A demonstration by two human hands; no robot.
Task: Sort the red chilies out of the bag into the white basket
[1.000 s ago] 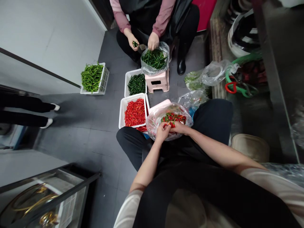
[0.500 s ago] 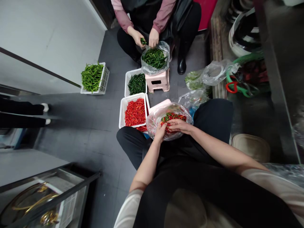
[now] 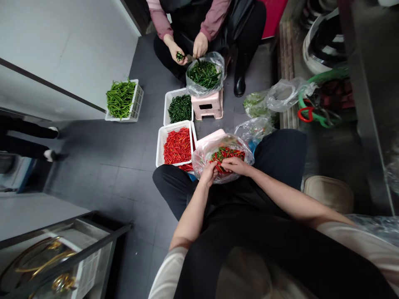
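Note:
A clear plastic bag (image 3: 201, 155) stands open between my knees, with red chillies (image 3: 232, 153) with green stems inside. My left hand (image 3: 209, 172) is at the bag's near left side, fingers closed around something red, seemingly chillies. Close beside it, my right hand (image 3: 236, 165) has its fingers pinched together over the chillies; what is between the fingertips is too small to make out. Just left of the bag, a white basket (image 3: 159, 146) holds loose red chillies (image 3: 177, 146). Behind it sits another white basket (image 3: 166, 109) with dark green chillies (image 3: 181, 109).
A person (image 3: 187, 25) opposite handles green chillies over a bag on a pink stool (image 3: 217, 106). A basket (image 3: 136, 104) of long green peppers stands left. Right are plastic bags (image 3: 282, 97) and red-handled scissors (image 3: 306, 114). A metal rack (image 3: 109, 238) is lower left.
My hands have shifted slightly over the bag, the right one with its fingers more curled. The person opposite has moved the hand with green chillies left and down. At far left, another person's legs have moved.

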